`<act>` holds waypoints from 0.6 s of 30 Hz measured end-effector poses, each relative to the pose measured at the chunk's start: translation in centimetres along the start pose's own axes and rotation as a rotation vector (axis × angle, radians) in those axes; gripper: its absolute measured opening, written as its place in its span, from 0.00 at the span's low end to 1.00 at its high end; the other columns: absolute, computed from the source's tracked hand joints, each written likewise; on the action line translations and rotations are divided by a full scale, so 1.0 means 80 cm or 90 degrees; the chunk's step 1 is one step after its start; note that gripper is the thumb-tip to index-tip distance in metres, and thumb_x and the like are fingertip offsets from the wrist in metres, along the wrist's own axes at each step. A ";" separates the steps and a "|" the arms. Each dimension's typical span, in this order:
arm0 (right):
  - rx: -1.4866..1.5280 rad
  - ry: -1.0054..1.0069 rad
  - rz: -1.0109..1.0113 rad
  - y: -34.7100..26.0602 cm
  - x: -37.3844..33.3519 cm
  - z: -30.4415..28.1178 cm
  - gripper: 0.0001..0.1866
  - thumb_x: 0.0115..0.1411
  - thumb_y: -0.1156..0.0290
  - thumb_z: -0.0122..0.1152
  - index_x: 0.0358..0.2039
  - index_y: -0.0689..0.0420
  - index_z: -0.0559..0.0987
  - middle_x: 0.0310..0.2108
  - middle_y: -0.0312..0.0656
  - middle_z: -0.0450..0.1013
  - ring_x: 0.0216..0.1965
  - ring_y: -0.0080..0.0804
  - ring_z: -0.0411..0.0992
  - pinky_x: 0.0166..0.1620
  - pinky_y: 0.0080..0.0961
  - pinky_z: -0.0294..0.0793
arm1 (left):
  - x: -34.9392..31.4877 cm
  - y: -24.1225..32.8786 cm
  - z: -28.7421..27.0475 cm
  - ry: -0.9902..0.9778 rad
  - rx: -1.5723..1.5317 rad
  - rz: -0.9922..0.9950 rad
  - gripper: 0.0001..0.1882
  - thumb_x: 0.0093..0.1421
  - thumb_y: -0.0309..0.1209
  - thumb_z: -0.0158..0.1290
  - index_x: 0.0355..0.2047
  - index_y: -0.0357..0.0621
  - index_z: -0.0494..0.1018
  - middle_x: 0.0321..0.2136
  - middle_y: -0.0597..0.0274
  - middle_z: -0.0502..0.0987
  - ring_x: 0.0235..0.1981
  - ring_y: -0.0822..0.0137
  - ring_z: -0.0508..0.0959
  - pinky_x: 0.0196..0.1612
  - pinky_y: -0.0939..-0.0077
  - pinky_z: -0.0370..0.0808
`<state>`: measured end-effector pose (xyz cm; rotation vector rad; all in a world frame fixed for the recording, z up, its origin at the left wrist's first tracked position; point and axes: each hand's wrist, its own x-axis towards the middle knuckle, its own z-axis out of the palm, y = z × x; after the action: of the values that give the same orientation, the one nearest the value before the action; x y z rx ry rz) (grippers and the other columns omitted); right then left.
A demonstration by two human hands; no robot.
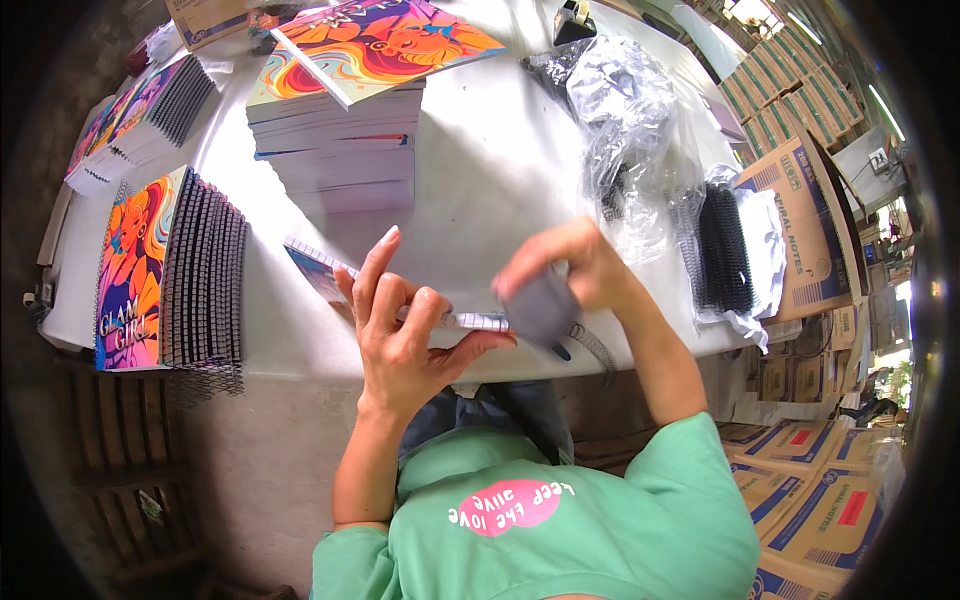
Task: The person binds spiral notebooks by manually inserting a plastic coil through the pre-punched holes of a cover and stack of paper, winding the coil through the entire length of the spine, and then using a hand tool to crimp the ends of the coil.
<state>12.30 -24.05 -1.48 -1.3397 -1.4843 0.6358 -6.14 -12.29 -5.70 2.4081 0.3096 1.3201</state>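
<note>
Near the table's front edge my left hand (398,335) grips a thin notebook (476,320) seen edge-on, its thumb along the near side and some fingers raised. Most of the notebook's cover is hidden behind that hand. My right hand (578,262), smeared by motion, is closed on a dark grey rounded object (541,308) at the notebook's right end; its kind does not show. A loose dark spiral coil (594,348) trails from beside this object over the table edge.
A tall stack of unbound books (335,150) stands ahead. Coil-bound notebooks (205,280) are piled at left, with another pile (145,120) behind. Crumpled clear plastic (630,120), a bundle of black coils (724,250) and a cardboard box (805,230) lie to the right.
</note>
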 end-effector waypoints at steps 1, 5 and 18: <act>-0.130 0.042 0.085 0.004 -0.002 -0.004 0.09 0.41 0.83 0.62 0.27 0.64 0.81 0.27 0.49 0.78 0.30 0.34 0.78 0.37 0.25 0.77 | 0.001 0.001 -0.001 0.002 -0.009 -0.003 0.28 0.34 0.54 0.67 0.17 0.46 0.66 0.23 0.62 0.61 0.55 0.48 0.66 0.59 0.49 0.50; 0.273 -0.093 -0.075 -0.010 -0.002 0.004 0.12 0.41 0.86 0.56 0.27 0.63 0.82 0.29 0.46 0.78 0.32 0.30 0.77 0.39 0.24 0.75 | -0.004 -0.001 0.001 0.009 -0.019 -0.002 0.27 0.33 0.53 0.67 0.17 0.46 0.67 0.23 0.63 0.61 0.55 0.49 0.67 0.58 0.50 0.51; 0.251 -0.050 -0.100 0.000 0.006 0.004 0.12 0.41 0.85 0.60 0.28 0.59 0.83 0.28 0.42 0.78 0.29 0.31 0.77 0.38 0.23 0.75 | 0.006 -0.005 0.002 0.004 -0.034 -0.004 0.26 0.32 0.50 0.69 0.17 0.45 0.67 0.23 0.62 0.61 0.55 0.48 0.67 0.56 0.50 0.54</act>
<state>12.09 -23.51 -1.43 -0.8953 -1.4191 0.8358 -5.80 -11.78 -5.58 2.3578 0.2786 1.3161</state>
